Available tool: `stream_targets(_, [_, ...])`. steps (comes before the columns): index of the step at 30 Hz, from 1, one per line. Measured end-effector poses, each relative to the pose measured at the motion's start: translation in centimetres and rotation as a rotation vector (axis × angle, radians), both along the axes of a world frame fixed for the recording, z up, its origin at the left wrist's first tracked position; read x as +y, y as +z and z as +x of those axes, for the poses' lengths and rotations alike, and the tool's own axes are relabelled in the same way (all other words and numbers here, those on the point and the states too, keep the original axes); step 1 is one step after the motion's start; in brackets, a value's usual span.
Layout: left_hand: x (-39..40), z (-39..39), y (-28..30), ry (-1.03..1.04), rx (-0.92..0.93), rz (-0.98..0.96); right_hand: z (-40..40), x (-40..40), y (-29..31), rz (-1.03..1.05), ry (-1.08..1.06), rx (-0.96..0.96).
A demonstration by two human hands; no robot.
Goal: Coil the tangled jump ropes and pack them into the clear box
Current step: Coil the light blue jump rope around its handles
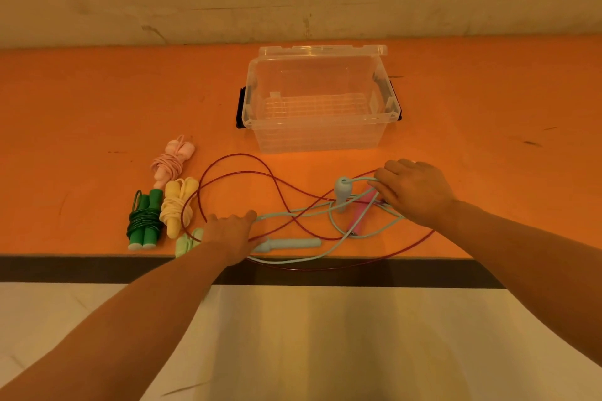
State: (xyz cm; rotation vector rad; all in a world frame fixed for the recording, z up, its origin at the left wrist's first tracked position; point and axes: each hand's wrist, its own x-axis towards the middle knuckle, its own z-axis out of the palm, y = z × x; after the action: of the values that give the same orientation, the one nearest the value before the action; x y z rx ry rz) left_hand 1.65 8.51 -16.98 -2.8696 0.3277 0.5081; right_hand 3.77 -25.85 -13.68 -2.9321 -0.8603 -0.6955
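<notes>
A tangle of two jump ropes lies near the front edge of the orange table (97,101). One is a thin red rope (245,156) with a pink handle (361,213). The other is a light blue rope (338,246) with one handle (342,193) standing in the tangle and another handle (293,242) lying flat. My left hand (233,234) rests on the ropes at the tangle's left side, fingers stretched out. My right hand (413,192) grips a loop of the light blue rope beside the pink handle. The clear box (317,137) stands open behind the tangle with nothing in it.
Coiled ropes lie in a group at the left: pink (171,161), yellow (176,202), dark green (145,221), and a pale green one (187,242) partly under my left arm. The box lid (325,49) hangs behind the box. Loops of rope hang over the table's front edge.
</notes>
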Motion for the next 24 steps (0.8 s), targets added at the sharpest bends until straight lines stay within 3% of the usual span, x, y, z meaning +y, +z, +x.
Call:
stream_targets(3, [0.4,0.1,0.3,0.061,-0.009,-0.121,0.0,-0.3,0.2,-0.014,0.002,-0.011])
stream_targets(8, [1.6,2.1,1.0,0.456,-0.115,-0.480,-0.1,-0.5,0.1,-0.045,-0.007,-0.008])
stream_targets(10, [1.6,3.2,1.3,0.575,-0.075,-0.618,-0.1,-0.6,0.1,-0.045,-0.001,-0.018])
stream_targets(14, [1.4,4.9,1.6,0.573,-0.071,-0.728,0.0,-0.8,0.6,-0.002,-0.029,-0.071])
stream_targets(18, [0.5,4.7,1.0,0.448,-0.197,-0.631,-0.3,-2.2,0.9,0.040,-0.039,-0.061])
stream_targets(21, [-0.7,3.8,1.2,0.083,-0.272,-0.203,-0.7,-3.3,0.8,0.016,-0.026,-0.028])
stream_targets(24, [-2.4,3.1,1.0,-0.341,-0.169,0.145,-1.0,-4.0,0.6,-0.022,-0.030,-0.012])
